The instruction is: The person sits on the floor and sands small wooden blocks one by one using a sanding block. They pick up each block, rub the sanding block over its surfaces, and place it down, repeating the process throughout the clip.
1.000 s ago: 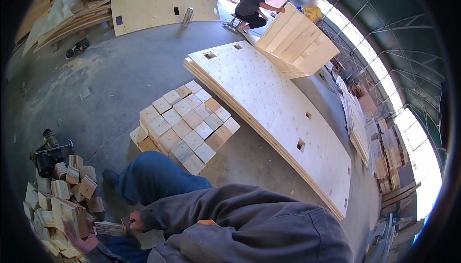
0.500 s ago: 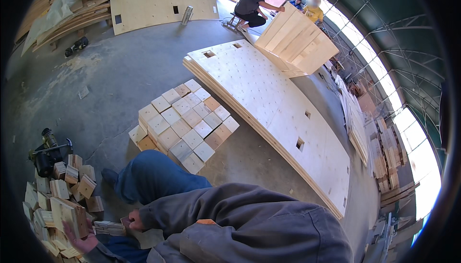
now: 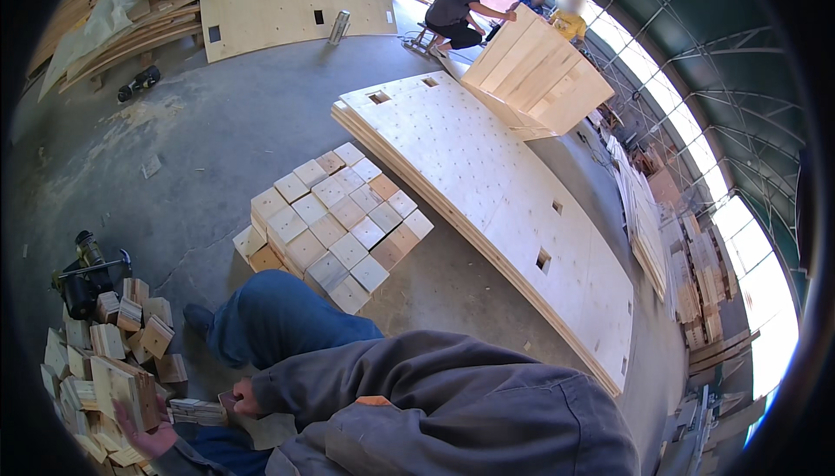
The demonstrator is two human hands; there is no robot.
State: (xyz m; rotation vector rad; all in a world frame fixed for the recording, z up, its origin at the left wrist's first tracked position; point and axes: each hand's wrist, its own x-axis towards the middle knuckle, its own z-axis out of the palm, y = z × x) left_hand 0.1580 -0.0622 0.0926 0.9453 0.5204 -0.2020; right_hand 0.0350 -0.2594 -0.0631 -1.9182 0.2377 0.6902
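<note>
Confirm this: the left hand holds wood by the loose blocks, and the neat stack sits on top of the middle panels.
Not quite: the neat stack sits on the floor beside the middle panels, not on top of them, as the head view shows. The left hand does hold wood by the loose blocks.

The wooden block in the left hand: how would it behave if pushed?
Likely stiff: the wooden block looks like thick wood. Flat faces suggest it would slide rather than roll. Probably not heavy, since the left hand alone holds it.
</note>
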